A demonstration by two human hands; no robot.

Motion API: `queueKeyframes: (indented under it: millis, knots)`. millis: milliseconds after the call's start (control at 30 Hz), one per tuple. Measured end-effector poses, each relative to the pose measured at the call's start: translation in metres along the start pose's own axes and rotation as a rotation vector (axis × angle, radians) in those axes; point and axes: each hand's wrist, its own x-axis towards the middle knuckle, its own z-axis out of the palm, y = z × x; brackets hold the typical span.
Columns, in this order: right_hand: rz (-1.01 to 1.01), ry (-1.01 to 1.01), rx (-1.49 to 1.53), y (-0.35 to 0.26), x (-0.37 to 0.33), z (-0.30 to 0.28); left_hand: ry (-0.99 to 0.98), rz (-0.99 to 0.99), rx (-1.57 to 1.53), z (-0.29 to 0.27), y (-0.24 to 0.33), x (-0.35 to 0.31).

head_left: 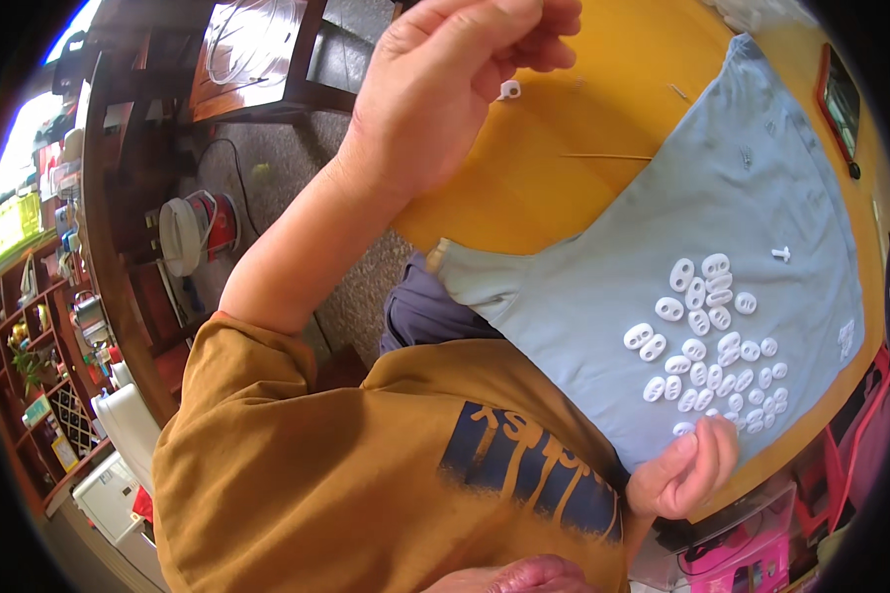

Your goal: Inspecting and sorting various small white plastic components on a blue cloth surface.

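Note:
My left hand is raised over the left side of the yellow table. Its fingers are curled and pressed together, and the fingertips run into the top edge of the picture, so what they pinch, if anything, is hidden. Just below these fingers shows a small white piece with dark holes; I cannot tell whether it touches them. Low on the right, my right hand is closed by the edge of a light blue shirt. Right beside its thumb is a cluster of small white oval pieces with two holes each, spread over the cloth.
A separate white peg-like piece lies on the shirt. A thin stick rests on the yellow table. At the far right is a red-edged device. A white-and-red bucket-like container stands on the floor to the left.

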Motion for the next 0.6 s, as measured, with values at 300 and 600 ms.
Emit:
queueKeyframes:
  millis: [300, 600]
  knots:
    - [-0.004, -0.009, -0.038, -0.001, 0.001, 0.002, -0.128, 0.175, -0.091, 0.001, 0.031, -0.003]
    - [0.000, -0.012, -0.055, -0.004, 0.004, 0.002, -0.447, 1.200, 1.461, -0.003, 0.015, 0.022]
